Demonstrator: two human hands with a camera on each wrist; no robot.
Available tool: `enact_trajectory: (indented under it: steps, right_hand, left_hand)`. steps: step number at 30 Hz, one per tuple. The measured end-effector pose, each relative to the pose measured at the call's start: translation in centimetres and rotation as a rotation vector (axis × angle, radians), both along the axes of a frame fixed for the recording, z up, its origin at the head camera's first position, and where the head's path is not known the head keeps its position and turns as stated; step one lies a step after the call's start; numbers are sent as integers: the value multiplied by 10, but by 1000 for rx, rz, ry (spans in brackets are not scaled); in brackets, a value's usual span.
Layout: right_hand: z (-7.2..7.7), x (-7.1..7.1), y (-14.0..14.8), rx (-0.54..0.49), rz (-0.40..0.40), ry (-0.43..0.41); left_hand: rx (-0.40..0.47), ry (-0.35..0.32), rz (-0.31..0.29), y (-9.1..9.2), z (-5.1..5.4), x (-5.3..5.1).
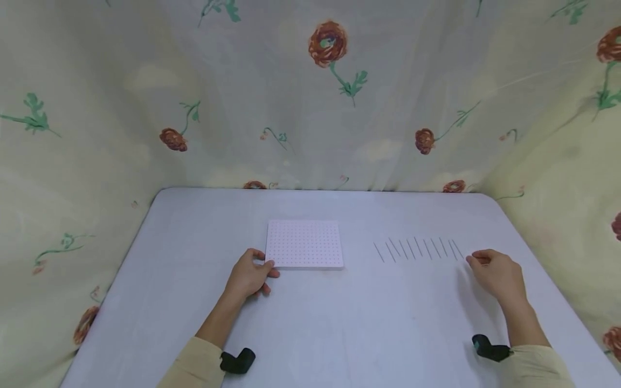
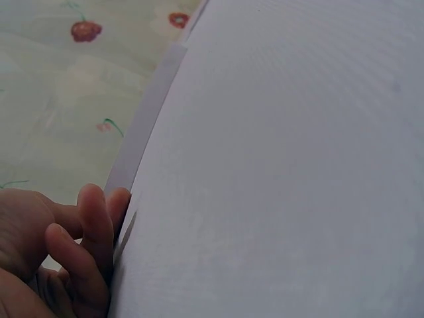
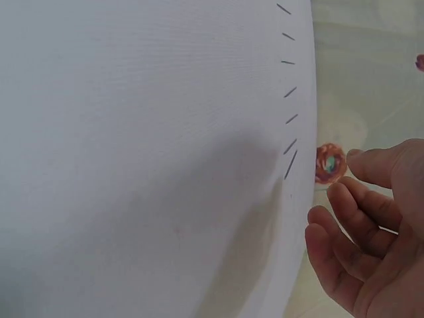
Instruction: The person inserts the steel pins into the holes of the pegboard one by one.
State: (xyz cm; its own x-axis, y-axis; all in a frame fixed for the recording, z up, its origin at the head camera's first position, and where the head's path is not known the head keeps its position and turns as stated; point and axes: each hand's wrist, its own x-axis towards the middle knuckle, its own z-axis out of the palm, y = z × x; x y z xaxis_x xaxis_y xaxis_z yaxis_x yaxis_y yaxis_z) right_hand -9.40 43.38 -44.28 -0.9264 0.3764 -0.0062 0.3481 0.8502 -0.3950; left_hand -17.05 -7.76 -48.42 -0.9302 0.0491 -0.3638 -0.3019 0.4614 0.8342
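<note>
A white board with a grid of small holes [image 1: 304, 242] lies flat on the table. At its front left corner my left hand [image 1: 249, 276] grips the edge between thumb and index finger, the other fingers loosely bent; those fingers [image 2: 95, 232] also show in the left wrist view. Several thin dark sticks [image 1: 418, 248] lie side by side in a slanted row to the right of the board. Just beyond the rightmost stick is my right hand [image 1: 498, 275]. In the right wrist view the right hand [image 3: 377, 232] has relaxed, bent fingers, with no object visible between them.
The white table [image 1: 388, 323] has a floral cloth [image 1: 271, 97] hanging behind it and at both sides. A black wrist device [image 1: 237, 361] is on the left sleeve, another black device [image 1: 491, 348] on the right one. The right hand casts a shadow on the table.
</note>
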Motion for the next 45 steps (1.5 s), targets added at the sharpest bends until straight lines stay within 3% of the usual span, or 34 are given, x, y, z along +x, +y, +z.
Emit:
enact_trajectory:
  steps: [11,28,45]
  right_hand:
    - [-7,-15,14,-108,-107,-149]
    - [-21,-30,15,-58,-135,-183]
    - [-19,-41,14,-19,-184,-210]
  left_hand:
    - [-3,-12,6,1,1,0]
    - [-6,-10,3,0,0,0]
    - [0,-10,13,-2,-2,-3]
